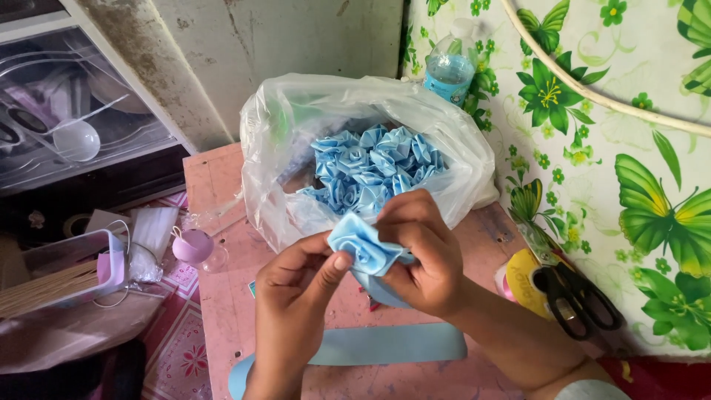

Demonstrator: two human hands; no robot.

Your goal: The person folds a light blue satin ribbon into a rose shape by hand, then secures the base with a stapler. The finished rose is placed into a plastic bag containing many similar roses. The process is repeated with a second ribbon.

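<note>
Against a butterfly-print wall, over a pink table, left hand and right hand pinch a blue ribbon rose near a bag of finished roses; tight, even folds seem essential.

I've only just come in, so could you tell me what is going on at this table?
A person is shaping a light blue ribbon rose with both hands: the left hand pinches its edge, the right hand grips its base. Loose blue ribbon trails across the pink table. Behind, an open plastic bag holds many finished blue roses. Black scissors lie to the right.
</note>
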